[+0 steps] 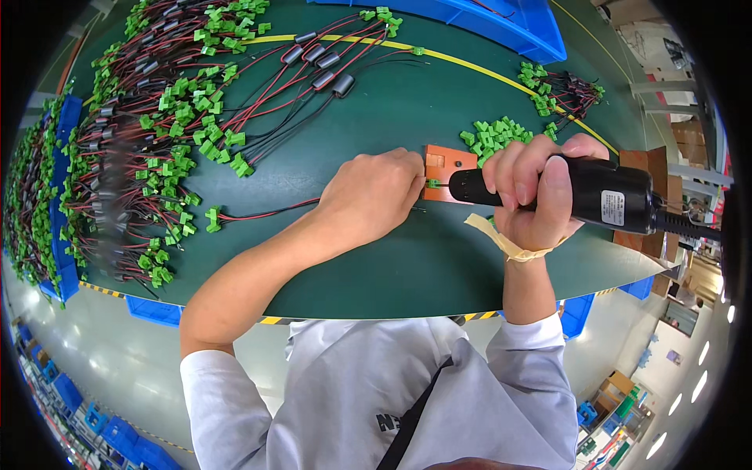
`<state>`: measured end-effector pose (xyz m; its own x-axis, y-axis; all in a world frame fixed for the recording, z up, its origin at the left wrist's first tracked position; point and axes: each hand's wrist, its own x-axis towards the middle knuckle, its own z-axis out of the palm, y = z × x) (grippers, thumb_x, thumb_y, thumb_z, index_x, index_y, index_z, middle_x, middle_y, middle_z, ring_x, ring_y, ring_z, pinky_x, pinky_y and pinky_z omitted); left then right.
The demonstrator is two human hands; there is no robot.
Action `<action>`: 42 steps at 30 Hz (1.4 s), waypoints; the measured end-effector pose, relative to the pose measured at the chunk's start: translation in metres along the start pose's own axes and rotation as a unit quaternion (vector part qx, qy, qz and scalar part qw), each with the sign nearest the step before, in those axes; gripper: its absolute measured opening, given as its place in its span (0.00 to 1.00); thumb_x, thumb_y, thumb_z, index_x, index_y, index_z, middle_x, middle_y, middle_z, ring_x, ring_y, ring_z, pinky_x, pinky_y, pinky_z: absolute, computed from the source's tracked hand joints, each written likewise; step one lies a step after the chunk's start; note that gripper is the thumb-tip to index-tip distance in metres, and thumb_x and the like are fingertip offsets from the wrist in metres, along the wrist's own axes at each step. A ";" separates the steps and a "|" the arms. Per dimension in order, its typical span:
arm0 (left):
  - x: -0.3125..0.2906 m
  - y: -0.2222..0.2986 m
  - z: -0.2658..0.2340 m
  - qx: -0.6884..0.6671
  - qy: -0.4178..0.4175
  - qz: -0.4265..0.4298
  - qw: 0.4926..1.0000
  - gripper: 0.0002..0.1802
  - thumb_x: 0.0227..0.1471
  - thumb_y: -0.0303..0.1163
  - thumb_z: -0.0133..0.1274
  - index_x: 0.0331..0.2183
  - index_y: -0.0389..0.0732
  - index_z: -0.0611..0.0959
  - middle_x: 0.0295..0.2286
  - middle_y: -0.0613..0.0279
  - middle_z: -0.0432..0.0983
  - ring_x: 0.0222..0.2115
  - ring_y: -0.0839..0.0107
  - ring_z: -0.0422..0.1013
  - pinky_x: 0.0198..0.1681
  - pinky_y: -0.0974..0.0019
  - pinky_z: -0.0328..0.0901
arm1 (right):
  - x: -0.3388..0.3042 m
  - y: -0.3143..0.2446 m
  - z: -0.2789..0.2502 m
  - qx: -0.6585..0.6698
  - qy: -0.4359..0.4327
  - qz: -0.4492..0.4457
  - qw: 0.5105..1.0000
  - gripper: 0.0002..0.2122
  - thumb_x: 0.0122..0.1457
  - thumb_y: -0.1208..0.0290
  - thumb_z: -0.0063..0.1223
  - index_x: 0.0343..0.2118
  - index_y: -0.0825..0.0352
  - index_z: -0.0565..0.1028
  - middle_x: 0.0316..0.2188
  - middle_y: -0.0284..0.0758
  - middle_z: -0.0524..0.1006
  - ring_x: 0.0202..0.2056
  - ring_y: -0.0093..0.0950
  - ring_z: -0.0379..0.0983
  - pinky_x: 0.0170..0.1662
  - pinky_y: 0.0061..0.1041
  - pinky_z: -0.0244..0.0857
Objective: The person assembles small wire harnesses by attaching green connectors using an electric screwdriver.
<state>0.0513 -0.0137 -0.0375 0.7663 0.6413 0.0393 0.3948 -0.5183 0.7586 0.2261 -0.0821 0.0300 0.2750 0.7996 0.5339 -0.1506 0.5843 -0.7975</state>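
My right hand (540, 192) is wrapped round a black corded electric screwdriver (619, 194), held nearly level with its nose to the left. The tip meets a small green terminal connector (433, 183) at an orange fixture block (448, 162). At the block's left edge, my left hand (374, 192) is closed in a pinch on a red-and-black wire cable (270, 211). That cable trails left to another green connector (212, 218) on the table. My left fingertips and the wire ends are partly hidden.
Loose green connectors (498, 133) are heaped behind the screwdriver. Wired cables with green plugs (141, 157) cover the left side; several with black cylinders (342, 84) lie farther back. Another bundle (576, 94) sits back right. A blue bin (501, 27) stands at the far edge, a cardboard box (650, 168) at right.
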 end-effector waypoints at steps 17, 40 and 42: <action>-0.002 -0.006 0.002 0.007 -0.001 -0.006 1.000 0.05 0.60 0.28 0.56 0.35 0.37 0.84 0.34 0.52 0.82 0.32 0.46 0.78 0.36 0.47 0.73 | 0.001 0.009 0.015 -0.025 0.026 0.004 0.999 0.09 0.69 0.77 0.54 0.46 0.63 0.65 0.17 0.33 0.66 0.15 0.21 0.59 0.19 0.27 0.61; -0.002 -0.007 0.003 0.001 0.020 0.009 1.000 0.06 0.60 0.28 0.56 0.35 0.36 0.85 0.33 0.52 0.82 0.32 0.46 0.78 0.37 0.48 0.73 | 0.007 0.009 0.007 0.017 0.010 0.041 0.999 0.10 0.66 0.77 0.55 0.45 0.62 0.66 0.18 0.33 0.66 0.15 0.22 0.59 0.21 0.28 0.61; -0.002 -0.007 0.004 0.004 0.018 0.007 1.000 0.06 0.60 0.28 0.56 0.35 0.36 0.85 0.32 0.52 0.82 0.32 0.47 0.78 0.37 0.48 0.73 | 0.008 0.010 0.013 0.003 0.016 0.038 0.999 0.10 0.66 0.78 0.55 0.45 0.62 0.66 0.18 0.32 0.66 0.15 0.21 0.58 0.21 0.27 0.61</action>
<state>0.0485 -0.0134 -0.0455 0.7537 0.6531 0.0733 0.3875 -0.5317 0.7531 0.2148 -0.0686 0.0296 0.2930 0.8366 0.4628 -0.1780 0.5233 -0.8333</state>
